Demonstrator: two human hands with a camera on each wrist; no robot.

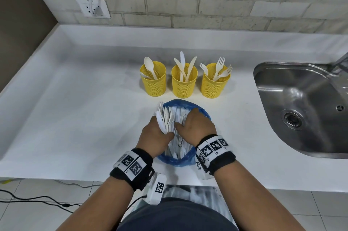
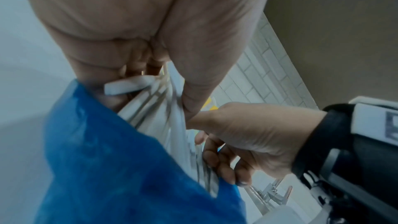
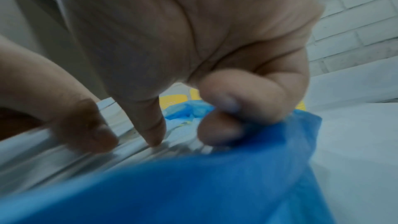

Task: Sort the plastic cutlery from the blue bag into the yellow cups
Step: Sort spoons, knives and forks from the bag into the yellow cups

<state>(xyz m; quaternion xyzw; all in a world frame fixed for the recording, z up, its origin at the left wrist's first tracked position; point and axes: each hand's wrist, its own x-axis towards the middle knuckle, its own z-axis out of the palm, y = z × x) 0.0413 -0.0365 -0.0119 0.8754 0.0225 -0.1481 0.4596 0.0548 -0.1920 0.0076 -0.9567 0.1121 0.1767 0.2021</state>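
Observation:
Three yellow mesh cups stand in a row: the left cup [image 1: 153,80] holds spoons, the middle cup [image 1: 184,84] knives, the right cup [image 1: 215,85] forks. In front of them the blue bag [image 1: 178,161] [image 2: 107,159] [image 3: 193,185] lies open, full of white cutlery [image 1: 180,148] [image 3: 64,156]. My left hand [image 1: 157,137] [image 2: 150,40] grips a bundle of white cutlery [image 1: 165,118] [image 2: 150,108] at the bag's left side. My right hand [image 1: 197,127] [image 2: 247,142] [image 3: 193,40] is inside the bag mouth, its fingers curled round loose cutlery.
A steel sink [image 1: 301,108] with a tap [image 1: 339,63] is set into the white counter [image 1: 75,108] on the right. A wall socket [image 1: 93,8] with a cord sits on the brick wall at back left. The counter's front edge runs just under my wrists.

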